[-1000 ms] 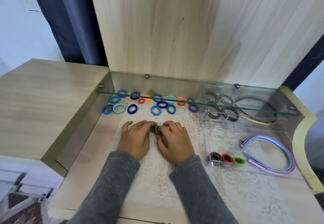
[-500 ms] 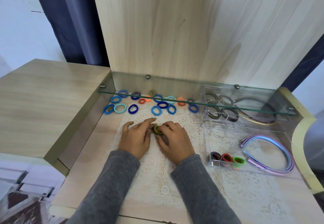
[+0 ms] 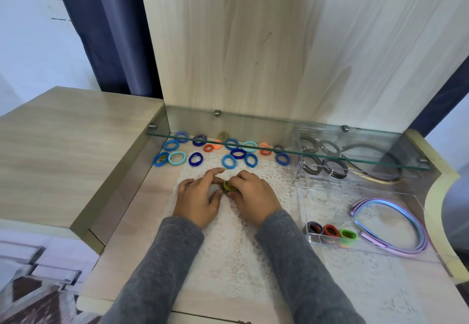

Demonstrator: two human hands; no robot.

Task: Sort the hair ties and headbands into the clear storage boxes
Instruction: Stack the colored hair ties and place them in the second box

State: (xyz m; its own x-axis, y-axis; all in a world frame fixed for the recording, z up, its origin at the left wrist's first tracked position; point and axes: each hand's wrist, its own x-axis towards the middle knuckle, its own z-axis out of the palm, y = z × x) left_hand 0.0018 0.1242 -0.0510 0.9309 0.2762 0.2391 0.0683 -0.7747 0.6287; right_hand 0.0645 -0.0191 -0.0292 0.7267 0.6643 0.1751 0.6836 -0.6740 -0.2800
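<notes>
Right hand point(image 3: 256, 198) curls round a small stack of green hair ties point(image 3: 228, 186), pinching it edge-on. Left hand point(image 3: 196, 198) is loosely spread, index lifted, thumb against the stack. The stack sits on the lace mat point(image 3: 236, 260), well apart from the near clear box point(image 3: 302, 212).

Risks:
- The stack is springy, so a loose pinch could let it fan apart on the lift.
- Dropped ties could roll back among the unsorted hair ties point(image 3: 229, 161).
- A careless drop-in could knock over the ties standing upright in the box point(image 3: 331, 229).
</notes>
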